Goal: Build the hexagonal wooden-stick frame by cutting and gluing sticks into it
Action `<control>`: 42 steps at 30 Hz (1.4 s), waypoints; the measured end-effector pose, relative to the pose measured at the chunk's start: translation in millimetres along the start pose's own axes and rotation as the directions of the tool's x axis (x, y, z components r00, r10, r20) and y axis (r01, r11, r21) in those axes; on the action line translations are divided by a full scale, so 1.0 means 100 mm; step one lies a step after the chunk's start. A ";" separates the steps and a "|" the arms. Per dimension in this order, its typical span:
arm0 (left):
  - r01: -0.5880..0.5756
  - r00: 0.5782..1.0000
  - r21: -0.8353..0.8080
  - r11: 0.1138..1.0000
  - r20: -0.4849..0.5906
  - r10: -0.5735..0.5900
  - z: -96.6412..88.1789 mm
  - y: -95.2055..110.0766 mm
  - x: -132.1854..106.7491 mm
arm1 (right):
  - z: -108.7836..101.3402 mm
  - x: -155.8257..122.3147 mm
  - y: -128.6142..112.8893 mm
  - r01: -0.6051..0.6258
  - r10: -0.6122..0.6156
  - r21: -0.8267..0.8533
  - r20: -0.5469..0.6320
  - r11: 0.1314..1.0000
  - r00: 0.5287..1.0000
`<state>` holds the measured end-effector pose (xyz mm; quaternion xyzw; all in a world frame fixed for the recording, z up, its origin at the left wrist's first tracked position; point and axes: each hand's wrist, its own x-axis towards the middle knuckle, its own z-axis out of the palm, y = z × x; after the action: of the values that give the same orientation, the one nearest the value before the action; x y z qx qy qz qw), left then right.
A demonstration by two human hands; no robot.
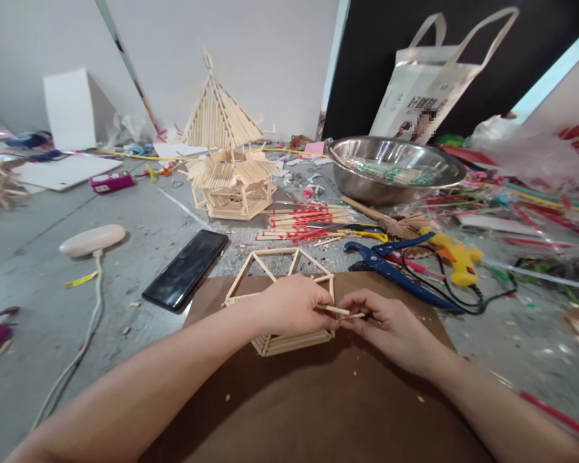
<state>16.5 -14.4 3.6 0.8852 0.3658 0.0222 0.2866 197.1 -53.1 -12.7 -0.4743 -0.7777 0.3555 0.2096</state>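
Note:
A hexagonal frame of wooden sticks [275, 270] lies on a brown board [318, 399] in front of me. My left hand [292, 303] rests on the frame's near right side, its fingers closed in a pinch on a short wooden stick [334, 310]. My right hand [383, 325] is just to the right, its fingers pinched on a second thin stick [354, 316] that meets the first at the frame's corner.
A black phone [186, 270] lies left of the frame. Behind stand a stick pagoda model [229, 167], a pile of chopsticks [303, 222], blue-handled cutters [390, 263], a yellow glue gun [456, 257] and a steel bowl [395, 167]. A white corded device [91, 239] lies at left.

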 end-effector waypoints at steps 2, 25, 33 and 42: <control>-0.001 0.998 0.040 0.999 0.059 -0.002 -0.03 -0.04 -0.01 | 0.00 0.00 0.01 -0.006 0.006 0.018 -0.018 1.000 1.000; -0.060 0.953 0.148 0.987 0.304 0.012 -0.12 -0.29 -0.04 | -0.08 0.06 0.16 0.073 -0.055 -0.255 0.076 0.964 0.996; -0.094 0.948 0.165 0.982 0.316 0.038 -0.12 -0.30 -0.03 | -0.08 0.06 0.17 0.091 -0.071 -0.275 0.082 0.957 0.994; -0.110 0.934 0.174 0.979 0.355 0.042 -0.14 -0.28 -0.04 | -0.05 0.04 0.16 0.219 -0.190 -0.377 0.114 0.900 0.975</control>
<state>-7.9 5.9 0.9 0.9119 0.2749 -0.1592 0.2598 208.2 -42.7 -21.5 -0.4085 -0.8852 0.1882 0.1186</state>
